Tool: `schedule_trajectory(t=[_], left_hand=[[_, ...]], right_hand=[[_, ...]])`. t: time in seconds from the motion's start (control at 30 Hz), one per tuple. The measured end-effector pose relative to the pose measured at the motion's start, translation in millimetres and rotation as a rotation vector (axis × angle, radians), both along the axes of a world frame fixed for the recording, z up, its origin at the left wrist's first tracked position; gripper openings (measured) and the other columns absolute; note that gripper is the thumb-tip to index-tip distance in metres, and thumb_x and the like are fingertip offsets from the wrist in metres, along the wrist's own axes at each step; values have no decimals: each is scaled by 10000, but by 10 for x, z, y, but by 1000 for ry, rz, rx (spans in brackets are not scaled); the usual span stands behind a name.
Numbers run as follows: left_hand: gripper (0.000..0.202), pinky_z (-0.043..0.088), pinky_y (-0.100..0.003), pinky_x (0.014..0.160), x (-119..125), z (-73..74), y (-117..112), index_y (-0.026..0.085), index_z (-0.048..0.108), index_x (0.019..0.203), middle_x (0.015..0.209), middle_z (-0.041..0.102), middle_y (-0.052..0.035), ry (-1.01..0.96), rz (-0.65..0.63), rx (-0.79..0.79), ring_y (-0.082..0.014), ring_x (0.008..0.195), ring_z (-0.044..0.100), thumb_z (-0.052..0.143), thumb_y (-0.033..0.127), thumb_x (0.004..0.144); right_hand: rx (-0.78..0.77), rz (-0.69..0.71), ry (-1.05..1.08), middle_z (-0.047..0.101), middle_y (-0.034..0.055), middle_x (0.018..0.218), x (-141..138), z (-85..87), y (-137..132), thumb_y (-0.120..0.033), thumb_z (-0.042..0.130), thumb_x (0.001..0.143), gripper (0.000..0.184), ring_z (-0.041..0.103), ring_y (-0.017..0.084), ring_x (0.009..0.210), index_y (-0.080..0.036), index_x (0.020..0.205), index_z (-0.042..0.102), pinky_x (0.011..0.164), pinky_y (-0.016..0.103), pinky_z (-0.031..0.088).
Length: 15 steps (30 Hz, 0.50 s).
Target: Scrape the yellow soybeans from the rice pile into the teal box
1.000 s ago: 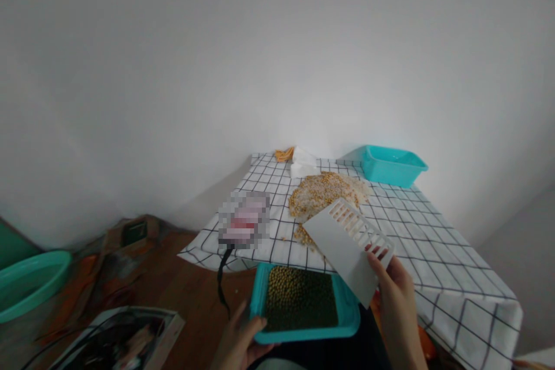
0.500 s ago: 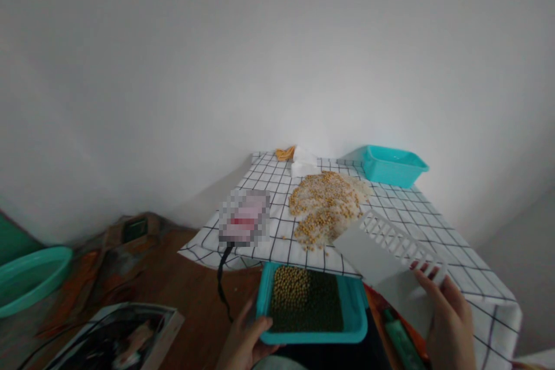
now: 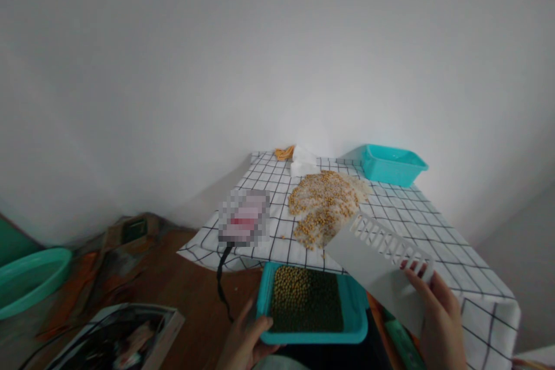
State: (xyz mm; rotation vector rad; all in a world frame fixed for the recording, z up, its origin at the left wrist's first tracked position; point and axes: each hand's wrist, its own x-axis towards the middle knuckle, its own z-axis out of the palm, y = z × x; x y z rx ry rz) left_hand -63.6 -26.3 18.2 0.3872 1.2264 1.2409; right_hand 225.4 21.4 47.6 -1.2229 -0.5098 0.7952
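Note:
My left hand [image 3: 248, 332] grips the near left corner of a teal plastic tub [image 3: 318, 337], with the thumb over its rim. Yellow beans [image 3: 292, 289] lie in the left part of the tub beside small dark green beans [image 3: 321, 312]. My right hand [image 3: 440, 315] is closed on the slotted edge of a flat white plastic panel [image 3: 375, 266]. That panel is tilted, its far corner close to a spread pile of yellow beans mixed with pale grains [image 3: 327, 205] on the checked tablecloth [image 3: 277, 248].
An empty-looking teal tub [image 3: 392, 167] stands at the back right. White tissue [image 3: 303, 162] and an orange cloth [image 3: 284, 154] lie at the back edge. A blurred-out device [image 3: 245, 217] with a black strap sits left. On the floor are an open box [image 3: 169, 335] and a green basin [image 3: 37, 277].
My right hand has moved slightly left with the white panel, whose corner now overlaps the tub's right side in view. My left hand and the tub stay in place.

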Motion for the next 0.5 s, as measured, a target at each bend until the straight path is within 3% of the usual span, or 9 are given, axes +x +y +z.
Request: schedule_trajectory(t=[0.2,0.5], left_hand=[[466,570,-322,636,4,9,-7,163,584,1084,807,731,-29,10,-3,9,-228,725,714,735,226,647],[568,561,-325,624,22,-23,5,149,541,1178,804,721,-37,2,-7,0,-230,701,711,733,214,647]], right_hand=[[-4,49,-23,716,54,795,-71,5,6,-384,821,538,400,641,197,678,-165,855,717,571,263,489],[16,67,-70,716,42,851,-242,24,1,-414,796,593,384,641,195,759,-165,872,707,638,255,473]])
